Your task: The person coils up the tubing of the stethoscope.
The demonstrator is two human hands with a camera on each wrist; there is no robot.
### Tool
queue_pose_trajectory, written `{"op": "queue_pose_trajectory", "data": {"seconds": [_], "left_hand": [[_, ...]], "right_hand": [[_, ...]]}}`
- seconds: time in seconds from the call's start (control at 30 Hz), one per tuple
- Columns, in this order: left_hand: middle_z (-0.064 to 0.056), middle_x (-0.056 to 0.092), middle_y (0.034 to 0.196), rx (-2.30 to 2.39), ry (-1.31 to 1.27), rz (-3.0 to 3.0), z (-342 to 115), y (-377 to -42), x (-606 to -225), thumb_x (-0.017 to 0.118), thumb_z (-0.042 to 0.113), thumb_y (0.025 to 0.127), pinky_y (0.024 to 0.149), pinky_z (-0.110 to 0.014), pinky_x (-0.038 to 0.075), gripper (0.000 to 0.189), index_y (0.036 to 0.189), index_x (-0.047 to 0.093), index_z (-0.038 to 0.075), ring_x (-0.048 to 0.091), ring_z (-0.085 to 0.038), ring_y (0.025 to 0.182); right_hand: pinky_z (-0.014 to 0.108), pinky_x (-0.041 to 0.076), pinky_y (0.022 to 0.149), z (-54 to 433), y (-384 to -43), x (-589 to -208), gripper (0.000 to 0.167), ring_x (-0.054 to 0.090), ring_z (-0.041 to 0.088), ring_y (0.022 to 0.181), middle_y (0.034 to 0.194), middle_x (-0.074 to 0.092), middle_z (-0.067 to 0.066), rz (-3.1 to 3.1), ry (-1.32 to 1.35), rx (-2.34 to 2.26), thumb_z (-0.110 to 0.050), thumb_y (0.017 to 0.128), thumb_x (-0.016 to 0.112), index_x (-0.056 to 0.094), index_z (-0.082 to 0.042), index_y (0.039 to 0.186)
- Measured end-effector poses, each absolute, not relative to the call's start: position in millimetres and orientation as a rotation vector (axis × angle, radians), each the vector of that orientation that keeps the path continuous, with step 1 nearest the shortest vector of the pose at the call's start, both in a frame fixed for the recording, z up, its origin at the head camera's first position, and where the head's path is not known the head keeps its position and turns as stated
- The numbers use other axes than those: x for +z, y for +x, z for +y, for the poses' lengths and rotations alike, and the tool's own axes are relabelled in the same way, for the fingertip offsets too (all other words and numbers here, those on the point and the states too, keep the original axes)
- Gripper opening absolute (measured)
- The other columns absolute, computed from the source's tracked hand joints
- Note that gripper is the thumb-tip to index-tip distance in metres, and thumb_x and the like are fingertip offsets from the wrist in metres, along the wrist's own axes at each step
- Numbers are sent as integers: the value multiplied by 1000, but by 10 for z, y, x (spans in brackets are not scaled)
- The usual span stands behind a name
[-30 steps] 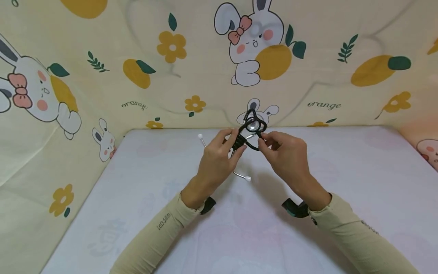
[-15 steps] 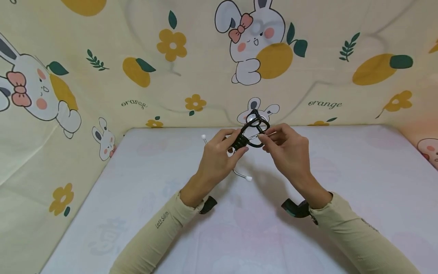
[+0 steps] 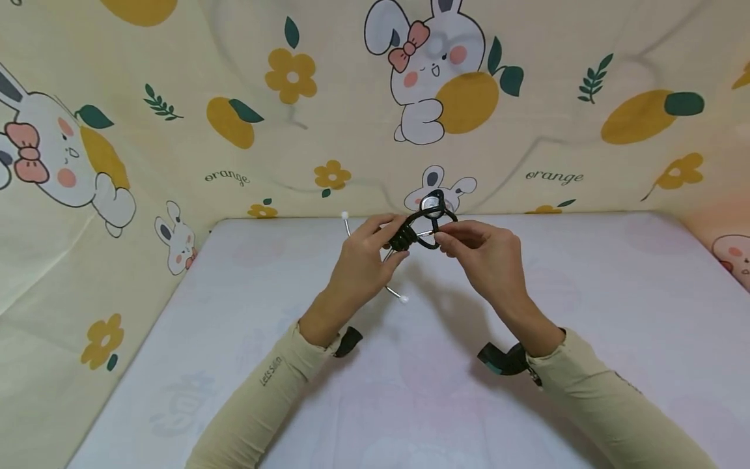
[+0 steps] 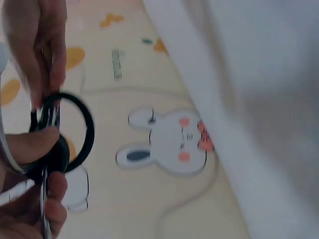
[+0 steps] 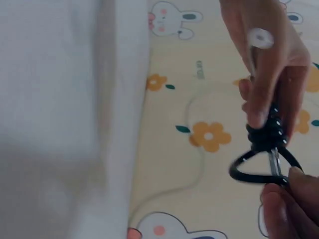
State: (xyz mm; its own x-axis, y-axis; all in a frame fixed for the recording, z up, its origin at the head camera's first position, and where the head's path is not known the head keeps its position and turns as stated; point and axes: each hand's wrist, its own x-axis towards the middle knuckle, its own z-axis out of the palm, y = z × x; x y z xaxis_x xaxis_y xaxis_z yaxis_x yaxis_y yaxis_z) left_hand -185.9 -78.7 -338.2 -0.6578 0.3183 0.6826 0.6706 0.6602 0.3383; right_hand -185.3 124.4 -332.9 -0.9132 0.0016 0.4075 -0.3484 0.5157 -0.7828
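Observation:
In the head view a stethoscope hangs above the table, its black tubing wound into a tight coil around the metal ear tubes. My left hand grips this coil between thumb and fingers. With fingertips and thumb, my right hand pinches the black tubing loop just right of the coil. The round silver chest piece stands up behind the loop. One white ear tip sticks out beyond the left hand, and another white ear tip points down below it. Fingers partly hide the metal tubes.
A white-covered table spreads beneath both hands. Behind it rises a cream cloth wall printed with rabbits, flowers and oranges. Dark devices are strapped at both wrists, such as the right wrist camera.
Both hands and the stethoscope have shifted slightly left. The ear tips have moved up and left. My right fingertips have moved in closer to the coil along the tubing loop.

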Motion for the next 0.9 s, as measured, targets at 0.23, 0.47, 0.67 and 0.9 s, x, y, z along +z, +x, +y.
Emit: {"op": "queue_pose_trajectory", "data": {"seconds": [0.23, 0.47, 0.67, 0.9], "left_hand": [[-11, 70, 120, -562, -883, -2304, -965, -1964, -3328, 82, 2, 77, 100, -34, 52, 48, 124, 69, 1, 65, -27, 113], [-8, 69, 119, -592, -978, -2409, -1038, -2024, -3386, 82, 9, 79, 93, -30, 55, 44, 122, 71, 6, 67, -23, 112], [-7, 71, 114, -783, -992, -2542, -1060, -2091, -3483, 82, 7, 79, 86, -32, 57, 43, 121, 72, 7, 69, -21, 102], [-6, 72, 113, -795, -1045, -2695, -990, -2150, -3659, 82, 6, 79, 90, -32, 56, 46, 123, 70, 5, 69, -19, 104]], "right_hand": [[14, 47, 56, 1331, -1867, -3241, 15, 68, 7, 67, 88, 77, 0, -2386, 389, 1115, -25, 88, 77, 78, -17, 100], [48, 50, 96, 1463, -1958, -3171, 50, 58, 25, 119, 133, 62, 1, -2656, 601, 947, -24, 82, 83, 65, -21, 129], [57, 40, 109, 1458, -2055, -3321, 71, 45, 34, 139, 148, 51, 11, -2913, 838, 771, -28, 81, 83, 52, -19, 144], [54, 45, 105, 1469, -2136, -3512, 60, 56, 35, 128, 137, 62, 13, -3018, 870, 752, -19, 82, 80, 58, -11, 138]]}}
